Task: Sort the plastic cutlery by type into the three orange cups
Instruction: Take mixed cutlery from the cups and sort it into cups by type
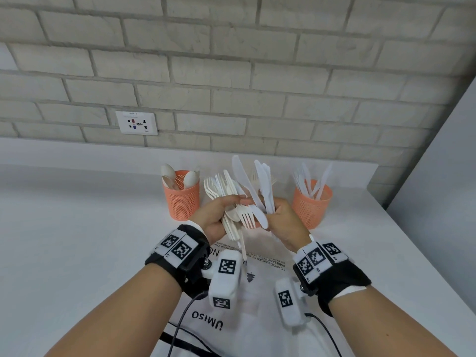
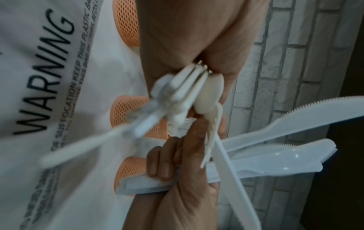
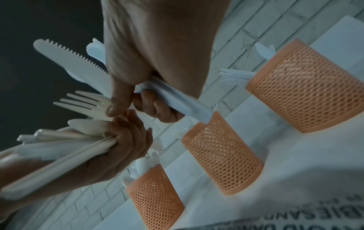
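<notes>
My left hand [image 1: 226, 206] grips a mixed bundle of cream cutlery [image 1: 221, 188], mostly forks with a spoon among them; in the left wrist view the bundle's handles [image 2: 185, 87] point at the camera. My right hand [image 1: 277, 215] holds several translucent white knives [image 1: 262, 184] upright in its curled fingers. Its thumb presses on a cream fork [image 3: 84, 102] that sticks out of the bundle, tines down. The hands touch above the table. The left orange cup [image 1: 181, 202] holds spoons, the right orange cup [image 1: 310, 210] knives. The middle orange cup [image 3: 222, 155] is hidden behind my hands in the head view.
A white plastic bag [image 1: 257, 292] printed with a warning lies on the white table [image 1: 77, 240] under my wrists. A brick wall with a socket plate [image 1: 136, 123] stands just behind the cups. A white panel [image 1: 443, 176] closes the right side.
</notes>
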Available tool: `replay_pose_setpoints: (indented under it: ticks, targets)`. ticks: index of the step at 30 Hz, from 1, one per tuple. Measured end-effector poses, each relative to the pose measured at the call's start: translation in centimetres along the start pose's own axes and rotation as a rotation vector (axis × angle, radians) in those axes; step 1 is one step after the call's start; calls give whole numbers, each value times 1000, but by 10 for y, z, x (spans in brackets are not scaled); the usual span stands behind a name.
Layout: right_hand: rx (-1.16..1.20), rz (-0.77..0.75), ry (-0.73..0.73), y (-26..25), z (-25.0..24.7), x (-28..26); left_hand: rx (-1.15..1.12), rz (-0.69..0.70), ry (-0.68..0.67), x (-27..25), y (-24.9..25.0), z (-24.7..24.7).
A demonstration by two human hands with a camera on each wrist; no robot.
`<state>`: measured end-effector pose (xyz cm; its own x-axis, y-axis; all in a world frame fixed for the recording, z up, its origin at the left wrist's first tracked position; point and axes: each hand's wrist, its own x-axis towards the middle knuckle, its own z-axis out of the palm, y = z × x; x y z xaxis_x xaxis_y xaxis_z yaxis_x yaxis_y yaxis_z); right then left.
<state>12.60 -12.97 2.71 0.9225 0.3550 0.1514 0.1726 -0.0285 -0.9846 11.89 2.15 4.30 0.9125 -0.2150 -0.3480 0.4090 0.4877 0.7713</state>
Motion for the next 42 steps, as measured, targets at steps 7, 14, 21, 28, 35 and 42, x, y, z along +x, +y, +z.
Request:
replay_pose_setpoints:
  ticks: [7,14,21,28,35,42]
  targets:
    - [89,36,-14,-10,-15,-11,-23,-34,-17,-1,5,11]
    - [53,12,69,-6,-38,-13,-46,20,46,9,10,16]
    - [33,18,461,-22,-83,12,28,96,58,19,4,15]
    - [-69,-242,731,-46,-121,60,129,123,-106,20,-7,30]
    - [-335,-33,576,15,-134,79,168,195,-150,21,-6,28]
    - [-471,105,465,21,-131,82,205,267,-122,27,-13,30]
